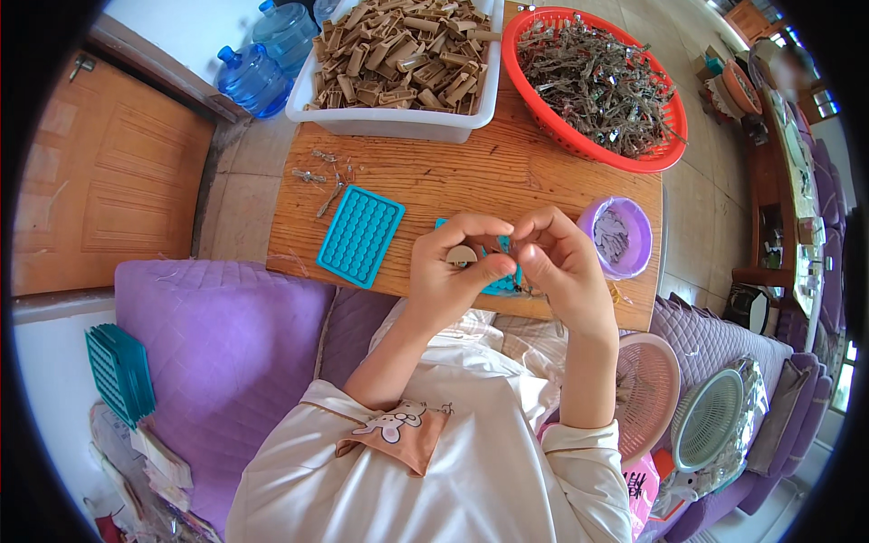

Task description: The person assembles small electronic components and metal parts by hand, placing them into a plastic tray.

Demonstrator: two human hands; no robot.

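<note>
Over the near edge of the wooden table [425, 172], my left hand [457, 267] and my right hand [563, 271] meet fingertip to fingertip. Both are closed in a pinch, and whatever sits between the fingers is too small to name. Partly hidden beneath them lies a teal tray [501, 286]. To the left rests a second teal tray [360, 237] with rows of round cups. A purple bowl [644, 237] with small silvery pieces stands right of my right hand.
A white bin [398, 127] heaped with tan plastic pieces stands at the back, beside a red basket [579, 145] of tangled metallic parts. Loose metallic bits [337, 185] lie at the table's left. Stacked teal trays [122, 376] are far left; pink [665, 362] and green [711, 421] baskets sit right.
</note>
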